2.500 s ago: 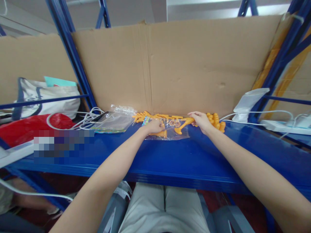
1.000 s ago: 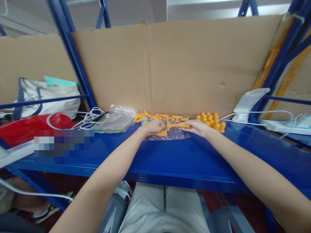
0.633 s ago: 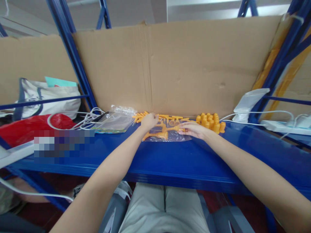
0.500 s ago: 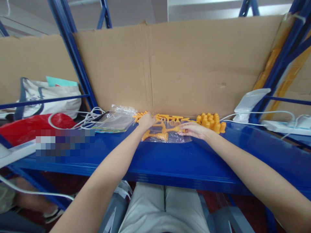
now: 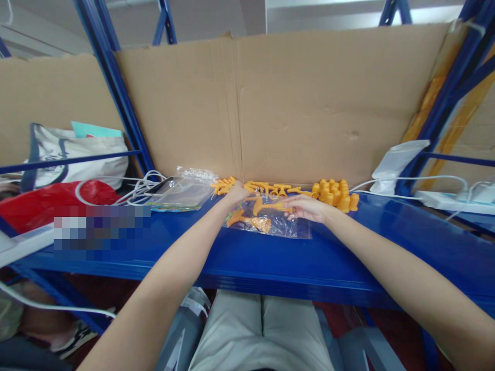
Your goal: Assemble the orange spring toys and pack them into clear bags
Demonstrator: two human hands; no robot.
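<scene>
My left hand [image 5: 235,194] reaches to the back of the blue shelf [image 5: 270,257], fingers closed at the near end of a row of long orange plastic parts [image 5: 266,187]. My right hand [image 5: 305,207] pinches the upper edge of a clear plastic bag [image 5: 270,222] that holds a few orange parts. The bag lies flat on the shelf between both hands. A cluster of short orange plastic pieces [image 5: 335,194] stands just right of my right hand.
A brown cardboard sheet [image 5: 290,103] backs the shelf. Clear bags [image 5: 181,193], white cables [image 5: 127,191], a red bag [image 5: 46,203] and a white tote [image 5: 69,154] lie to the left. A white power strip [image 5: 452,202] and white adapter [image 5: 398,159] sit to the right. Blue uprights [image 5: 116,87] frame the bay.
My right hand left the cluster of short pieces and moved left to the bag. The bag has shifted toward me. My left hand reached back to the row of long parts.
</scene>
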